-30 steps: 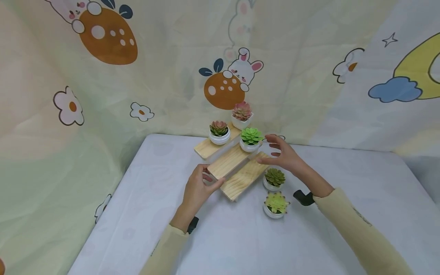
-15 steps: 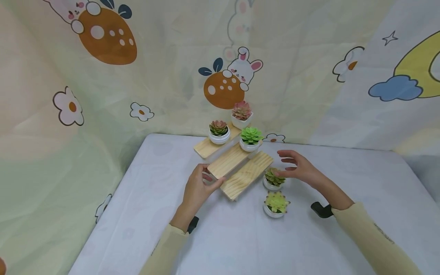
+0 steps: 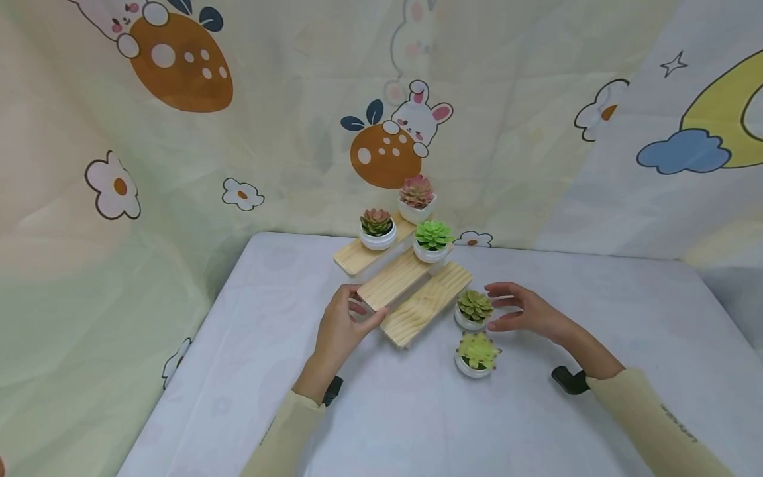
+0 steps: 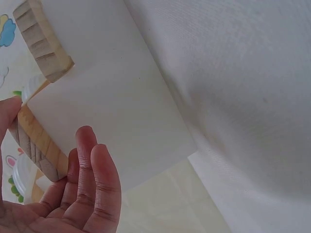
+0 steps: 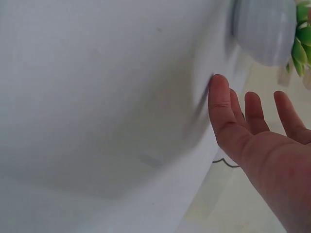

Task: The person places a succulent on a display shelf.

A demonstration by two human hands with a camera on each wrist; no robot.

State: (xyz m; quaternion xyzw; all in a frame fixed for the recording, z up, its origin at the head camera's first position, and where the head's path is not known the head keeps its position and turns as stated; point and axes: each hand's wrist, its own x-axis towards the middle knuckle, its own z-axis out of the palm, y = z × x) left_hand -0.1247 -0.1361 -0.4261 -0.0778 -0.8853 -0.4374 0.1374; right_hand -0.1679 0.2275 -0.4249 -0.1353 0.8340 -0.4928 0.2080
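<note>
A stepped stand carries three wooden boards on white side panels. My left hand (image 3: 342, 331) holds the near end of its middle board (image 3: 393, 281), thumb on one edge and fingers on the other; in the left wrist view the white panel (image 4: 112, 102) lies beyond those fingers. My right hand (image 3: 530, 313) is spread just right of a green potted succulent (image 3: 475, 307), thumb and fingertips close to its white pot, nothing in its grasp. In front of that plant stands a yellow-green potted succulent (image 3: 477, 352). The right wrist view shows a white pot (image 5: 267, 31) above the fingertips.
On the top board (image 3: 354, 258) sit a reddish-green succulent (image 3: 377, 228) and a pink one (image 3: 416, 195). A bright green succulent (image 3: 432, 238) stands on the middle board; the lowest board (image 3: 426, 308) is bare. A printed cloth (image 3: 286, 132) hangs behind the white-covered table (image 3: 238, 411).
My right hand has drawn away from the bright green succulent, moving right and toward me to the side of the green potted one. The left hand keeps its hold on the middle board.
</note>
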